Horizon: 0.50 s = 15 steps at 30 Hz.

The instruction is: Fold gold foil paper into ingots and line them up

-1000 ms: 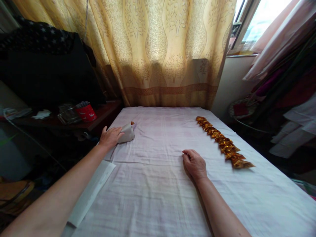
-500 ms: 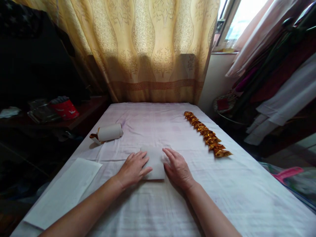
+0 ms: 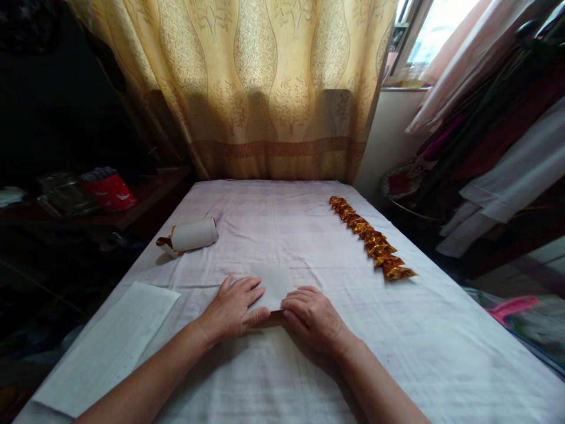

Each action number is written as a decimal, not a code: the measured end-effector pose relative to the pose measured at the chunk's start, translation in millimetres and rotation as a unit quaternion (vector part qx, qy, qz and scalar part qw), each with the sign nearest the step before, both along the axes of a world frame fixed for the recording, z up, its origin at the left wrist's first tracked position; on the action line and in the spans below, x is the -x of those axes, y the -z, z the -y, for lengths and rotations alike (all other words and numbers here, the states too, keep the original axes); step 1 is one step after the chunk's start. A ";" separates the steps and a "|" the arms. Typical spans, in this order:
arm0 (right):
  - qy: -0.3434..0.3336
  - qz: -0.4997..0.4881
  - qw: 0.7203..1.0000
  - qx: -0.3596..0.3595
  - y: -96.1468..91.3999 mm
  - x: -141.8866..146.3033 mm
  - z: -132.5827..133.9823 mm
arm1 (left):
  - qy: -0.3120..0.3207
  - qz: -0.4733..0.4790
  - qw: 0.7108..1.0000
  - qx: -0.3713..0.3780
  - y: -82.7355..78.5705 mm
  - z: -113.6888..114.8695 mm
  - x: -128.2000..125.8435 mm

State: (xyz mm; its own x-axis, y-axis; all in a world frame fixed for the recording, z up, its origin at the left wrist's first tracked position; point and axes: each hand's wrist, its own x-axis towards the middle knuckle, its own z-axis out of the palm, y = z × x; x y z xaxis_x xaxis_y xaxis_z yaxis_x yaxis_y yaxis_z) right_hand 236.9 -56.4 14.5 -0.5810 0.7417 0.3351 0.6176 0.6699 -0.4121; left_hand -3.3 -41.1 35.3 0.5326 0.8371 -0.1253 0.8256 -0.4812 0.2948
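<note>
A small white square of paper (image 3: 272, 284) lies on the cloth-covered table in front of me. My left hand (image 3: 236, 305) rests on its left side with the fingers stretched out and the thumb along the near edge. At the near right corner, my right hand (image 3: 311, 312) has its fingers drawn together on the paper, and that edge is slightly lifted. A thin dark reddish line shows under the near edge. To the left lies a larger white sheet (image 3: 106, 347). Beyond it is a white roll (image 3: 193, 234) with a gold-coloured loose end.
A row of folded gold foil pieces (image 3: 366, 235) runs along the table's right side. On a dark side table at left stand a red container (image 3: 110, 189) and a glass vessel (image 3: 66, 193). A patterned curtain (image 3: 273, 88) hangs behind the table (image 3: 265, 206). Clothes (image 3: 516, 171) hang at right.
My right hand has moved down to the paper's near right corner, and its fingers have closed on it. The near edge has risen slightly. My left hand stays on the paper's left side.
</note>
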 end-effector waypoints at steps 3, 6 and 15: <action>0.055 0.014 0.994 0.091 -5.9 -0.7 0.3 | 0.021 0.032 0.999 0.020 -6.9 11.0 1.5; 0.097 0.008 0.982 0.163 -8.7 -1.1 -6.9 | -0.025 0.058 0.998 0.013 -11.8 14.1 -1.6; 0.207 0.079 0.959 0.174 -18.3 13.0 -41.1 | -0.147 0.051 0.988 -0.017 -1.4 -21.6 -15.3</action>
